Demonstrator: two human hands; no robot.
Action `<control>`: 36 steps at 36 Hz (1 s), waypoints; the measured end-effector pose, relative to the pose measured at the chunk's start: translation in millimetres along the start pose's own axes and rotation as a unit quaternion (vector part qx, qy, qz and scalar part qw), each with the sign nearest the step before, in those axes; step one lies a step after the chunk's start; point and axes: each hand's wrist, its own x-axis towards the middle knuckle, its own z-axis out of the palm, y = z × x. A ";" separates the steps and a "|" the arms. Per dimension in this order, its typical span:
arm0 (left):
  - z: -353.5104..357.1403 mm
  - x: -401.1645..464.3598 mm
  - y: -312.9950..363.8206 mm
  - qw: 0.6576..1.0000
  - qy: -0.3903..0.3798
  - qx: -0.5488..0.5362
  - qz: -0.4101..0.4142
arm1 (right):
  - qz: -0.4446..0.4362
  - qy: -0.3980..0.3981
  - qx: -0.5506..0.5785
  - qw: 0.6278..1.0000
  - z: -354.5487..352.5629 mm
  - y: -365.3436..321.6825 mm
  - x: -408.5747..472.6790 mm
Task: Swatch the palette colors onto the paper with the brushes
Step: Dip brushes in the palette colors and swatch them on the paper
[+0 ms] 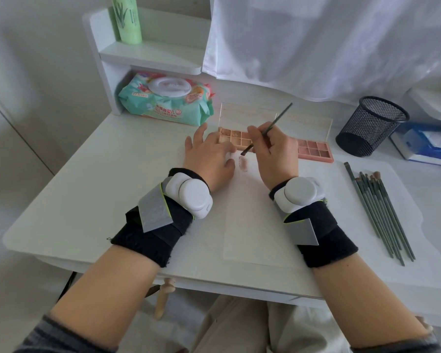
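My right hand point(275, 156) grips a thin dark green brush point(267, 129), its tip touching the white paper point(255, 215) at the top of a pinkish swatch point(243, 164). My left hand point(209, 159) lies flat on the paper's upper left corner, fingers spread, holding nothing. Just beyond the hands sits an open peach-toned palette point(233, 137) with a clear lid. A second, pink palette point(315, 149) lies to its right, partly hidden by my right hand.
Several spare green brushes point(379, 212) lie in a row at the right. A black mesh cup point(369, 126) stands at the back right beside a blue tissue pack point(428, 146). A wet-wipes pack point(166, 100) sits at the back left under a shelf.
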 end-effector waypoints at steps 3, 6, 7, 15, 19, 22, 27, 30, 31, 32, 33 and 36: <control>0.4 0.0 -0.4 1.000 0.001 0.000 0.000 | -0.008 -0.013 0.001 1.000 0.9 1.1 0.1; 0.6 0.1 -0.5 1.000 0.004 -0.001 -0.001 | -0.020 -0.025 -0.005 0.999 1.3 2.9 -0.3; 0.5 0.2 -0.2 1.000 0.003 -0.001 0.000 | -0.023 -0.029 -0.007 0.999 1.4 3.1 -0.3; 1.3 -0.3 -1.4 1.000 0.006 -0.001 0.001 | -0.018 -0.027 -0.009 0.999 0.4 0.6 -2.7; 1.4 -0.1 -1.4 1.000 0.005 -0.001 0.002 | -0.030 0.001 0.003 1.000 -0.1 1.0 -2.1; 0.6 0.3 -1.3 1.000 0.003 0.002 0.001 | -0.034 -0.008 -0.003 0.999 1.2 1.6 -1.5; 0.3 0.1 -1.3 1.000 0.001 0.003 0.000 | -0.036 -0.026 -0.029 0.999 1.7 2.6 -1.7; 1.0 0.1 -1.5 1.000 0.002 0.001 0.001 | -0.031 -0.005 -0.018 0.999 0.7 1.6 -1.9; 1.1 0.1 -1.9 1.000 0.003 -0.001 0.001 | -0.031 0.004 -0.011 0.999 0.4 1.0 -1.9; 1.2 0.3 -1.8 1.000 0.004 -0.004 0.002 | -0.031 0.010 -0.005 0.999 0.0 1.0 -1.5; 1.1 0.3 -2.1 1.000 0.005 -0.006 0.002 | -0.032 0.014 -0.002 0.999 -0.2 0.6 -1.2; 0.9 0.6 -2.6 1.000 0.006 -0.008 0.003 | -0.035 0.013 0.006 0.999 -0.1 0.0 -1.1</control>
